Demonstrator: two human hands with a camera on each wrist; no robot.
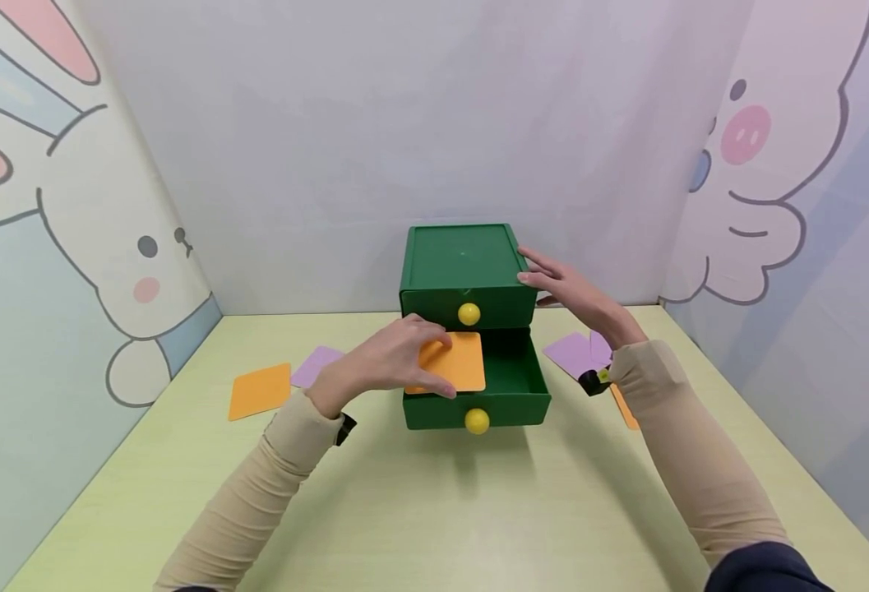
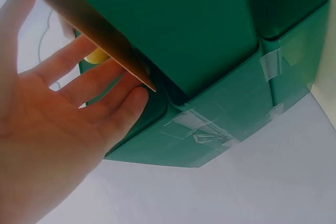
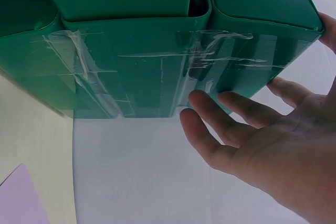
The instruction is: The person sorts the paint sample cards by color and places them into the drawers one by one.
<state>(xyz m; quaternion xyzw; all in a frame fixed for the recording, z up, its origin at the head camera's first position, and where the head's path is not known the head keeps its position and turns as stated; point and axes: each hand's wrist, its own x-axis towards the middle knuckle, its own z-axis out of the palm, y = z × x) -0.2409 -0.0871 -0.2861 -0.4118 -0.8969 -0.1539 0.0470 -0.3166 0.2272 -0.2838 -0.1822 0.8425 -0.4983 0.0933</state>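
Observation:
A green drawer cabinet [image 1: 464, 256] with yellow knobs stands at the back middle of the table. Its upper drawer is closed, while the drawer [image 1: 511, 408] below it is pulled out towards me. Over the left part of that drawer, my left hand [image 1: 385, 358] holds an orange square card [image 1: 465, 360] between thumb and fingers. In the left wrist view the card [image 2: 100, 30] appears edge-on beside the drawer. My right hand [image 1: 570, 292], fingers extended, touches the cabinet's upper right edge. Clear tape [image 3: 157, 59] runs across the cabinet's side in the right wrist view.
To the left lie an orange card [image 1: 259, 392] and a purple card [image 1: 317, 364]. On the right are purple cards [image 1: 573, 353] and an orange card [image 1: 625, 407], partly covered by my right sleeve. Pale walls with cartoon animals enclose the table [image 1: 419, 526].

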